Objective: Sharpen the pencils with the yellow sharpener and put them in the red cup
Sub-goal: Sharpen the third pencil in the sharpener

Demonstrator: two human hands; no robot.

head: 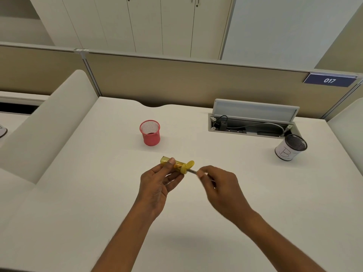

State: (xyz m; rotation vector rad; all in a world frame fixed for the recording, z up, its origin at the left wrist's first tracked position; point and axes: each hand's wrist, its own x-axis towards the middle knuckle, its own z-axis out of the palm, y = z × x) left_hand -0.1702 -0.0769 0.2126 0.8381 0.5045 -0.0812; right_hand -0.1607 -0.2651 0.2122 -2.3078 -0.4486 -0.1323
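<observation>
- Step in hand: sharpening. pencil (192,171) tip sits in the mouth of the yellow sharpener (182,167); only a short dark bit of shaft shows between sharpener and fingers.
- left hand (157,183): wrapped on the sharpener body, thumb on top, fingers under, held above the table (98,193). Nearer the person than the red cup (150,134) and slightly right of it.
- right hand (220,185): fingertips pinch the pencil shaft close to the sharpener mouth. The hand is blurred, so the exact finger lay is unclear; the rest of the pencil is hidden under the hand.
- Sharpener's round lid flap stands open beside the mouth, touching nothing.
- Red cup: upright on the table, beyond the hands. No pencils show above its rim; the bottom is too small to read.
- Also there: black mesh cup (290,148) with a white paper wrap, well right of the red cup; open cable box (249,126) right of the red cup and further back.
- Doing it well (judgement):
  - keep pencil and sharpener bore in one line; any bend likely snaps the lead
  - light push inward, twist with the right fingers, left hand only braces
  - regrip between short turns rather than rolling the wrist
  - keep the left thumb off the lid flap so it doesn't swing into the pencil
  - pull straight out to check the point
- Risk: over-turning breaks the tip inside the blade.
- Cup drop is an easy reach forward; point-down entry looks fine given the wide mouth.
</observation>
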